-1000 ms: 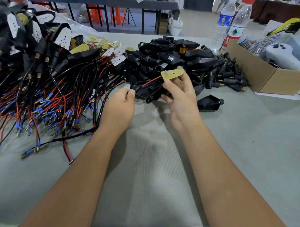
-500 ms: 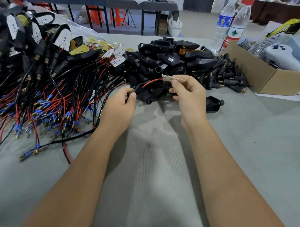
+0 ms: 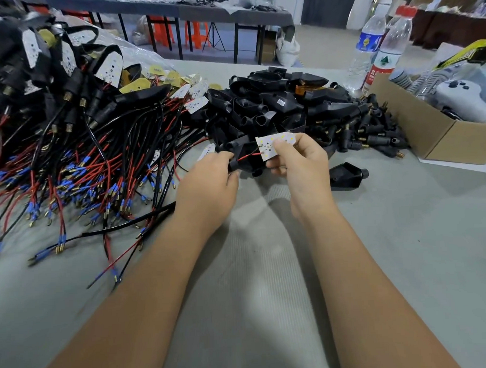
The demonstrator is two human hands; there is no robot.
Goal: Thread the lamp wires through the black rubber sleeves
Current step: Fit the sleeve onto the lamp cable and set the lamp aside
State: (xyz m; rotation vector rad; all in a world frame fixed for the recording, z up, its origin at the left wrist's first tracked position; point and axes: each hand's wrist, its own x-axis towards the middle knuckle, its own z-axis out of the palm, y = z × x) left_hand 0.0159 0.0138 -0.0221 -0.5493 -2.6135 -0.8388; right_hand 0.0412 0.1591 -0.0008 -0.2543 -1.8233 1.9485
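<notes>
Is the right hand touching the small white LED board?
Touching. The head view shows the right hand pinching the white LED board, with its thumb lying on the board's face.

The rubber sleeves [image 3: 275, 105] are black, and the wires [image 3: 98, 172] run red and black with blue collars and brass tips. A white lamp board [image 3: 276, 144] carries yellow dots and a red lead [image 3: 249, 156]. The bench [image 3: 404, 247] is grey-green, the box [image 3: 427, 133] brown, and one bottle [image 3: 388, 49] has a red cap.
</notes>
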